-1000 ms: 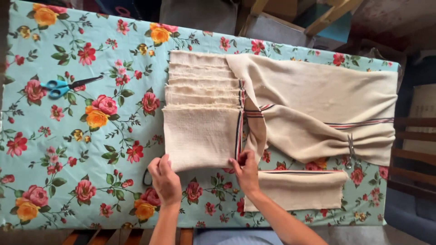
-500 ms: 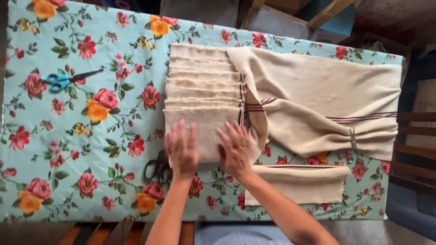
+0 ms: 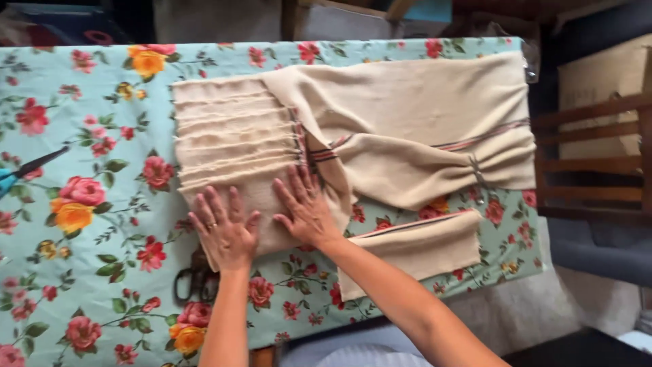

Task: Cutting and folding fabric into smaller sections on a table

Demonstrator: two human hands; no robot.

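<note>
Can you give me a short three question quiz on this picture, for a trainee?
1. True or false: both hands lie flat on the stack of beige fabric pieces.
2. What lies partly under the left hand: A scissors, B a ruler, C a cup?
3. What pattern covers the tablecloth?

Key: 1 true; the right hand presses beside the left. 2 A, the dark-handled scissors. 3 flowers, on light blue.

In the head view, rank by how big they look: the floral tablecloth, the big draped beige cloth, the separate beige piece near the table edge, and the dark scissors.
1. floral tablecloth
2. big draped beige cloth
3. separate beige piece
4. dark scissors, partly hidden under the left hand
</note>
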